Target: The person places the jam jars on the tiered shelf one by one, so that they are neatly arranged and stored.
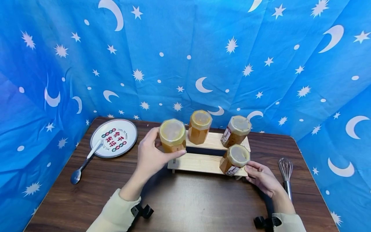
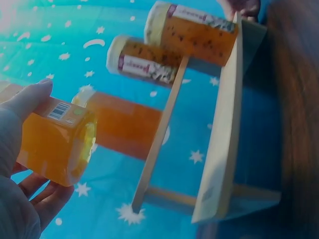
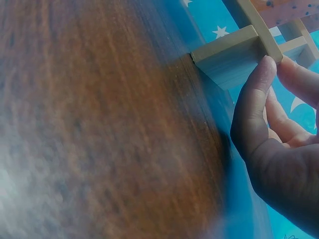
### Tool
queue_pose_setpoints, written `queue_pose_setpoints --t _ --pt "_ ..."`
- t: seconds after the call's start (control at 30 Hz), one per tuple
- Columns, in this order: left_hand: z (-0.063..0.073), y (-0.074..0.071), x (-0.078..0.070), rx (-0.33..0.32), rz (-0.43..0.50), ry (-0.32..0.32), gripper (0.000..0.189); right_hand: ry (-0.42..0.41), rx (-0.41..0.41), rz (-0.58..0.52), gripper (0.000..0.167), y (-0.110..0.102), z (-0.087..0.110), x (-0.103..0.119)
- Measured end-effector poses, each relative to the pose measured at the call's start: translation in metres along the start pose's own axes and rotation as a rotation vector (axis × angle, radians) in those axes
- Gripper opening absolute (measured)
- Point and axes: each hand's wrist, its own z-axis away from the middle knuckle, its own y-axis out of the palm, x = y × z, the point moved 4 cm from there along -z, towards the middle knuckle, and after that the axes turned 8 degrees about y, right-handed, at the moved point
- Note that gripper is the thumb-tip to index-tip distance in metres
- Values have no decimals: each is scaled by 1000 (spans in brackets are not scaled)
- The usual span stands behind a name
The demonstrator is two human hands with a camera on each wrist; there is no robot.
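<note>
My left hand (image 1: pixel 150 156) grips an amber jar (image 1: pixel 173 137) with a pale lid, thumb on one side and fingers round the other. In the left wrist view this jar (image 2: pixel 55 144) is tilted and held off the two-tier wooden rack (image 1: pixel 197 162), near its left end. At the rack's right end, my right hand (image 1: pixel 265 178) pinches the lower board's corner between thumb and finger, as the right wrist view shows. Another amber jar (image 1: pixel 200 129) stands on the back tier, left of a labelled jar (image 1: pixel 236 130) with dark specks. A similar labelled jar (image 1: pixel 234 159) stands on the front tier's right end.
A white plate (image 1: pixel 131 137) with printed characters lies at the table's back left. A spoon (image 1: pixel 76 175) leans its white handle on the plate's rim. Right of my right hand lies a metal whisk (image 1: pixel 286 170). A blue star-and-moon cloth (image 1: pixel 174 42) hangs behind the brown table (image 1: pixel 188 206).
</note>
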Motion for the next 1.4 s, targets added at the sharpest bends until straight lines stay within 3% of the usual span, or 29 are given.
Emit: queue_pose_setpoints --t 0.37,0.57,0.7,0.93,1.4 --pt "21 46 -6 96 56 -5 78 -10 5 -3 21 0 2 1" --pt "35 64 0 122 -48 3 79 -6 8 -3 21 -1 1 -1" --pt "42 74 5 133 -50 -30 79 -6 12 -12 22 -2 1 -2" --pt "50 86 14 135 -29 -90 81 -4 6 -15 22 -2 1 -2" --pt "59 95 28 86 -15 -105 83 -22 36 -31 22 1 0 -1"
